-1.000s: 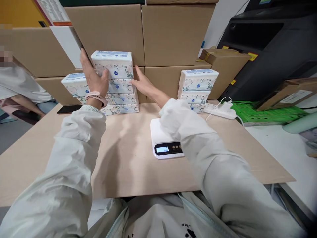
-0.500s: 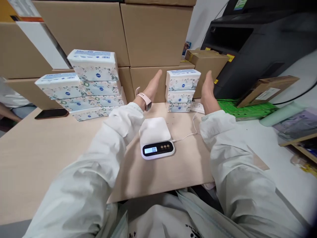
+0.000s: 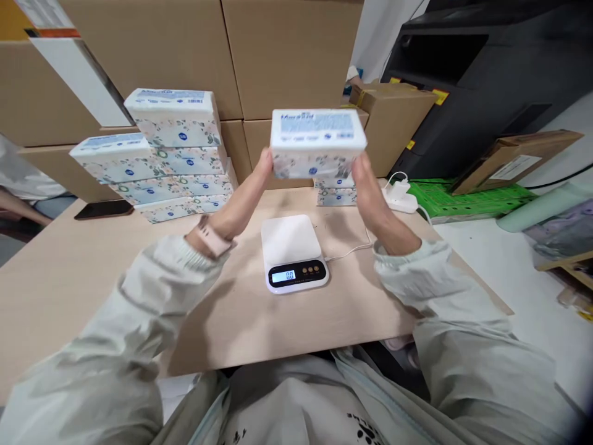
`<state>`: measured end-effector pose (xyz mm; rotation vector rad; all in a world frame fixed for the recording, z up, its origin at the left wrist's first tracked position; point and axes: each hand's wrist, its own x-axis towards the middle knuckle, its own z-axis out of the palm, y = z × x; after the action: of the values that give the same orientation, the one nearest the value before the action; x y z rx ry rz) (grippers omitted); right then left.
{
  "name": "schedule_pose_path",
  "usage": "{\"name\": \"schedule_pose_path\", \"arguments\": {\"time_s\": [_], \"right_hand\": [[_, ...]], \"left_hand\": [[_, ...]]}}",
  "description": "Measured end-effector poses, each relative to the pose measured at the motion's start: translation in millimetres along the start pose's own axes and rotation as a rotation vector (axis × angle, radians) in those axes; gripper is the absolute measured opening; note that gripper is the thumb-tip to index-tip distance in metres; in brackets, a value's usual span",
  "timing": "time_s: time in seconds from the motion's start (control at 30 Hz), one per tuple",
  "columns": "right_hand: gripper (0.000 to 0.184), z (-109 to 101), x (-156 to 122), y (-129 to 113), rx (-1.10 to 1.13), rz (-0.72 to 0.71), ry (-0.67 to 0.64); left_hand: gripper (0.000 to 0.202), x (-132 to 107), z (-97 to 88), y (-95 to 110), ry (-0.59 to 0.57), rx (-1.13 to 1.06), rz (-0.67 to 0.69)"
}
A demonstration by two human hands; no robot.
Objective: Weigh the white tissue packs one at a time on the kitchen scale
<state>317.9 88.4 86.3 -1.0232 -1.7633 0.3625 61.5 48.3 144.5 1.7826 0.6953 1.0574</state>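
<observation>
Caller: There it was, a flower-print tissue pack (image 3: 319, 145), up in the air over the far half of the table (image 3: 250, 321)!

Analyst: Beyond the digital scale (image 3: 291, 241), too, and overlapping the short tissue stack (image 3: 337, 196) near the far edge in our view.

Caller: And the fingers?

Analyst: Spread as wide as the pack and holding it: left hand (image 3: 245, 203) at one end, right hand (image 3: 380, 209) at the other. Whatever curled behind it, I couldn't tell.

Caller: How was that best done?

Analyst: Light, matched pressure, I'd judge. Soft wrapping would likely dent under a hard squeeze, and one slack side could have let it tip. Level was the way, with the left sleeve clear of the taller stacks (image 3: 185, 162) toward the far left corner and the right one clear of the white cable (image 3: 348, 252).
</observation>
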Motion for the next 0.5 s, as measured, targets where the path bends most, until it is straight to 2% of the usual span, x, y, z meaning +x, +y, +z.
{"name": "schedule_pose_path", "arguments": {"time_s": [0.1,0.2,0.3,0.5], "right_hand": [[0.073,23.8,-61.6,-27.7,0.103,0.093,-0.128],[0.066,42.7,-100.7,-25.0,0.240,0.209,-0.203],[0.060,52.3,-113.7,-12.2,0.329,0.279,-0.207],[0.054,54.3,-116.0,-6.2,0.375,0.290,-0.254]], "left_hand": [[0.064,-66.2,-4.5,-7.3,-0.008,0.040,-0.069],[0.066,-102.0,3.0,-28.2,-0.002,-0.002,-0.156],[0.067,-111.1,12.3,-45.8,0.008,-0.044,-0.195],[0.071,-119.0,20.3,-61.8,0.038,-0.101,-0.228]]}}
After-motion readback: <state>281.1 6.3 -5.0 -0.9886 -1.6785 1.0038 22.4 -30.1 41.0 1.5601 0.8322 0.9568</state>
